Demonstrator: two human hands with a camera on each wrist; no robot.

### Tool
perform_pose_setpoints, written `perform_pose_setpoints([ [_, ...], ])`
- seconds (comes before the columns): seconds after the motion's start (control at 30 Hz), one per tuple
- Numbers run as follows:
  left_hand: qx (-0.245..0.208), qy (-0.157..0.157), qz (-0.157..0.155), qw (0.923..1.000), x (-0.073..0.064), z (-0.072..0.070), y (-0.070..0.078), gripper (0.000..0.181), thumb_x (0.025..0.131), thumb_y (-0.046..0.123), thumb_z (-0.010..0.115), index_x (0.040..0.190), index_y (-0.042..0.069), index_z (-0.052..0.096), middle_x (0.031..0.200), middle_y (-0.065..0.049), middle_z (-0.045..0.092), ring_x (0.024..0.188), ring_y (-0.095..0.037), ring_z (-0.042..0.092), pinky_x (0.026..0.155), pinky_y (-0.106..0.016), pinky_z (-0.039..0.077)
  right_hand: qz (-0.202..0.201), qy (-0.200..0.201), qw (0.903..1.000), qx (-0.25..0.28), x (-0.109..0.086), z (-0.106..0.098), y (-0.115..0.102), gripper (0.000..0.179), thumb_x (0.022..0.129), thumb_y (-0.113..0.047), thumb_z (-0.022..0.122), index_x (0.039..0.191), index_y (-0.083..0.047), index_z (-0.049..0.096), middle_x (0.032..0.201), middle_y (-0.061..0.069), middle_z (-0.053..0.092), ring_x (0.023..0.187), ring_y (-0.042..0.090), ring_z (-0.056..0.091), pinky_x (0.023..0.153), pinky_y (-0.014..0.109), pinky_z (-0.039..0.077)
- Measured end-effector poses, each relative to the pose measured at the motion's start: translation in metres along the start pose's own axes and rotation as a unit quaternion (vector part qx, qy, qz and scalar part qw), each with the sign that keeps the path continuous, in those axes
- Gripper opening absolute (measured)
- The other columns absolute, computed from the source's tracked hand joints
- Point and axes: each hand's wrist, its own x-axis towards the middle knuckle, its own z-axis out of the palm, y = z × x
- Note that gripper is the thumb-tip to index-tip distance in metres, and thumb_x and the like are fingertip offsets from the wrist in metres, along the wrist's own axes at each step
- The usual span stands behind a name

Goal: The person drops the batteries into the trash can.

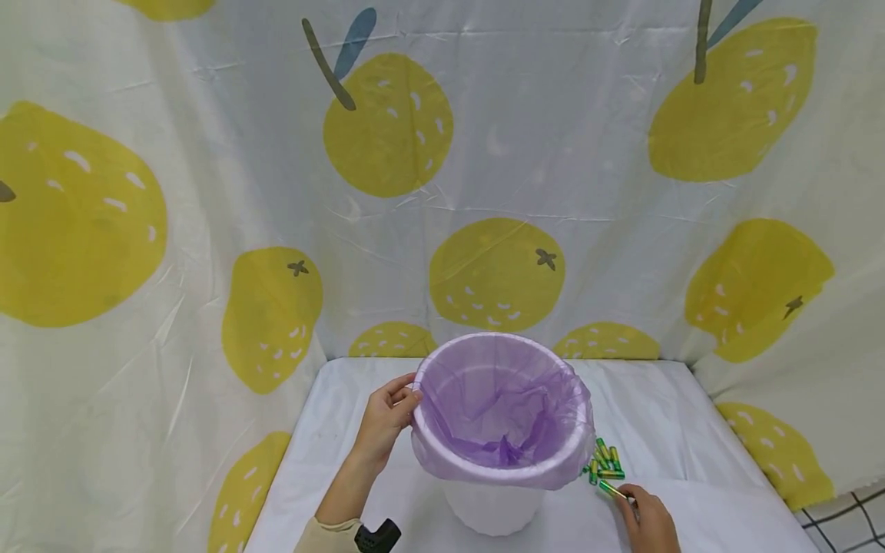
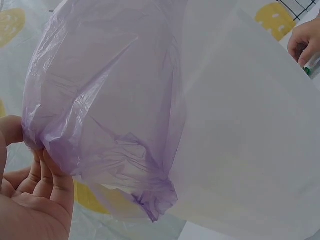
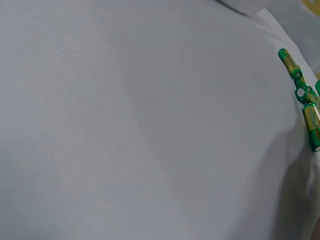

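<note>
A white trash bin [image 1: 492,508] stands on the table, lined with a purple plastic bag [image 1: 470,415] folded over its rim. My left hand [image 1: 389,418] grips the bin's left rim, thumb and fingers on either side of the bag's edge. In the left wrist view, the bag's gathered outer fold [image 2: 155,197] hangs beside that hand [image 2: 37,190]. To the right of the bin, my right hand [image 1: 648,518] pinches one green battery [image 1: 611,488]. Just beyond it lies a small pile of green and gold batteries [image 1: 611,475], partly hidden by the bin.
A white cloth covers the table [image 1: 705,453]. Behind and at both sides hangs a curtain [image 1: 588,153] printed with yellow fruit. Dark grid lines on a pale surface [image 1: 850,514] show at the lower right. A dark wrist device [image 1: 378,536] sits by my left sleeve.
</note>
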Motion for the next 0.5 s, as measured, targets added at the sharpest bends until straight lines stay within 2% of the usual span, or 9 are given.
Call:
perform_pose_setpoints([
  [0.17, 0.000, -0.006, 0.004, 1.0000, -0.001, 0.000, 0.000, 0.050, 0.097, 0.001, 0.067, 0.141, -0.015, 0.050, 0.087, -0.003, 0.062, 0.073, -0.010, 0.062, 0.064, -0.023, 0.054, -0.013, 0.023, 0.9995, 0.015, 0.001, -0.006, -0.001, 0.012, 0.090, -0.004, 0.077, 0.099, 0.002, 0.070, 0.078, -0.001, 0.064, 0.065, 0.013, 0.057, 0.056, 0.030, 0.048],
  [0.37, 0.001, -0.005, 0.006, 1.0000, -0.001, 0.000, 0.000, 0.050, 0.097, 0.003, 0.067, 0.141, -0.014, 0.050, 0.087, -0.003, 0.062, 0.074, -0.010, 0.062, 0.065, -0.023, 0.055, -0.038, 0.068, 0.9960, 0.045, 0.007, -0.013, 0.000, 0.015, 0.084, 0.001, 0.081, 0.096, 0.000, 0.072, 0.078, -0.001, 0.067, 0.063, 0.005, 0.059, 0.054, 0.025, 0.051],
  [0.5, 0.001, -0.007, 0.008, 0.9999, -0.001, 0.000, 0.001, 0.051, 0.097, 0.003, 0.067, 0.141, -0.015, 0.050, 0.087, -0.003, 0.062, 0.074, -0.010, 0.062, 0.065, -0.023, 0.055, -0.065, 0.096, 0.9907, 0.071, 0.013, -0.021, -0.004, 0.018, 0.081, 0.004, 0.083, 0.095, 0.000, 0.072, 0.080, 0.003, 0.070, 0.065, 0.001, 0.060, 0.055, 0.017, 0.050],
])
